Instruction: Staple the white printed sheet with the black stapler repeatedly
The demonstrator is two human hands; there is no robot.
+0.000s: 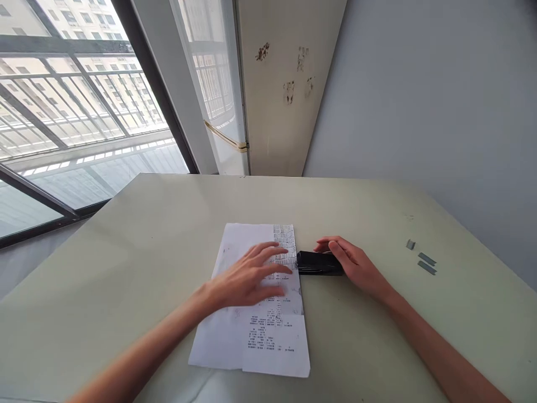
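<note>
Window point(96, 101): stood at the far left, framed in dark bars, with pale railings point(109, 84) and buildings point(84, 19) beyond the glass. Next, towards the middle of the desk point(126, 268): reached in from the lower left with the left hand point(258, 274), palm down over the paper point(218, 341), fingers spread wide, thumb apart, slightly blurred, with nothing in its grip. Could not tell whether touching the paper or just above it. Under that hand: lay flat on the desk, with a stepped lower edge, mostly blank on the left, covered on the right with small print too fine to read, and a denser block of marks at the top right corner. Behind the desk: rose the fridge point(285, 129), with a gold handle point(224, 137) and brown patches on the cream side. Right of the paper: lay the black stapler point(316, 263), its left end at the paper's right edge. At its other end: closed around it with the right hand point(350, 260), fingers on the far side and thumb over the top. Farther right: lay three grey strips point(427, 258) on the desk, near one another, well apart from the stapler, before a plain wall point(419, 101).
</note>
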